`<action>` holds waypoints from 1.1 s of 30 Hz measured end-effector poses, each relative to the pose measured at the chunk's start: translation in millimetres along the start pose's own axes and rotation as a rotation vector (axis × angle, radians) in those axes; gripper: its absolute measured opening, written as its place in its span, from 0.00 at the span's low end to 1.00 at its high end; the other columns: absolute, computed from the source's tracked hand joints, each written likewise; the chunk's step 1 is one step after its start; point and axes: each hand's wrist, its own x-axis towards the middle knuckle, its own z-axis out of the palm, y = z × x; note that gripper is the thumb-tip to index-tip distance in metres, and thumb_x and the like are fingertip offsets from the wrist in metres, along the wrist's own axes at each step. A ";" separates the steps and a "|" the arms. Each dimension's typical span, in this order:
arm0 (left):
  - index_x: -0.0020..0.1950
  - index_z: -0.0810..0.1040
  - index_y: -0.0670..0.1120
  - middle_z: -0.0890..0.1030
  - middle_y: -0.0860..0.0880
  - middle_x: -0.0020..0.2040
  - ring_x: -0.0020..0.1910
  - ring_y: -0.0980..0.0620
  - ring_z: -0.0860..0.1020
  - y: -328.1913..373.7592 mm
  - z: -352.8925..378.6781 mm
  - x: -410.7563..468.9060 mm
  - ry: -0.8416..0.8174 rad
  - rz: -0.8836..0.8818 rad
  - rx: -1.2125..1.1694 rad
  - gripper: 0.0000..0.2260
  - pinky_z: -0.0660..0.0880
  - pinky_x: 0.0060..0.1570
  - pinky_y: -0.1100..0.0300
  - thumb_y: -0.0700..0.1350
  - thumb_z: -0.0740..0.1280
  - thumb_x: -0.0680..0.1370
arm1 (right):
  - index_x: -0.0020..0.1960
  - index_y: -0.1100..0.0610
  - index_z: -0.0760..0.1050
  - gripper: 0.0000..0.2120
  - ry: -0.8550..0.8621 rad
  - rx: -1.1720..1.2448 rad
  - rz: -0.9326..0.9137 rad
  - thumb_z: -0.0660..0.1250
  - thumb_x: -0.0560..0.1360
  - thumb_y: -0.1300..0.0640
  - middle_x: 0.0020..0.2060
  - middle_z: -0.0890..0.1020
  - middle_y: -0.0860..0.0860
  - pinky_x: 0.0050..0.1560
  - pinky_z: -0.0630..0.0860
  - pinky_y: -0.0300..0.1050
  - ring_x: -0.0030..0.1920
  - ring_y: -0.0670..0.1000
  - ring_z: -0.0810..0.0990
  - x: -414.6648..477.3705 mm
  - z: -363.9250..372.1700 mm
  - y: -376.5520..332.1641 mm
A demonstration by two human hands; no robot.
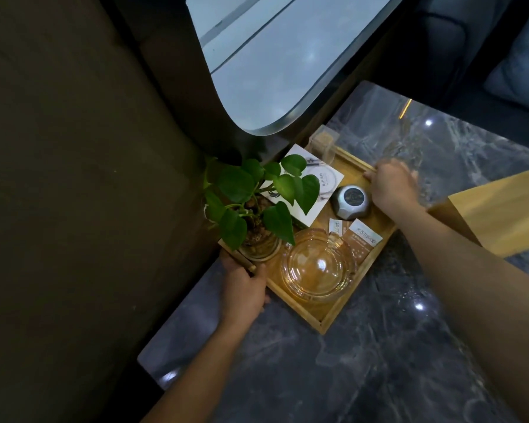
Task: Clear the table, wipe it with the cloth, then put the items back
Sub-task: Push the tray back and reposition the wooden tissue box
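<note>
A wooden tray (342, 309) sits at the far left corner of the dark marble table (379, 361). My left hand (245, 291) grips the tray's near left rim. My right hand (391, 186) holds its far right rim. On the tray stand a green plant in a glass jar (257, 203), a clear glass ashtray (318, 267), a round grey device (350, 201), a white card (318, 178), two sachets (358, 239) and a clear plastic holder (327, 141). No cloth is in view.
A dark brown sofa (74, 178) lies left of the table. A light wooden box (501, 209) rests on the table at the right. Beyond the tray is a pale rounded tabletop (272, 71), and a dark seat with a cushion (519, 65) shows top right.
</note>
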 end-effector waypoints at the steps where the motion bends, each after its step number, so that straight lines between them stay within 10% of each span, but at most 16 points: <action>1: 0.67 0.59 0.47 0.79 0.45 0.36 0.22 0.56 0.76 -1.6 0.7 -0.3 0.014 0.006 0.006 0.22 0.72 0.19 0.64 0.44 0.64 0.76 | 0.56 0.63 0.75 0.15 -0.007 0.004 -0.015 0.58 0.79 0.53 0.59 0.75 0.62 0.64 0.64 0.58 0.61 0.62 0.70 0.0 0.0 0.5; 5: 0.59 0.63 0.49 0.80 0.43 0.42 0.34 0.47 0.79 -3.1 1.4 -0.8 0.030 -0.021 -0.014 0.15 0.77 0.27 0.57 0.44 0.64 0.75 | 0.56 0.66 0.74 0.16 -0.012 -0.016 -0.060 0.58 0.79 0.54 0.58 0.75 0.64 0.62 0.68 0.58 0.61 0.62 0.71 -3.1 -4.4 2.4; 33: 0.35 0.74 0.42 0.77 0.47 0.22 0.22 0.50 0.78 -80.0 -91.8 -86.0 0.169 -0.096 0.136 0.12 0.76 0.29 0.56 0.45 0.63 0.76 | 0.49 0.68 0.73 0.13 -0.029 0.021 -0.236 0.59 0.78 0.56 0.51 0.77 0.64 0.55 0.70 0.57 0.55 0.63 0.73 -130.3 32.0 -41.7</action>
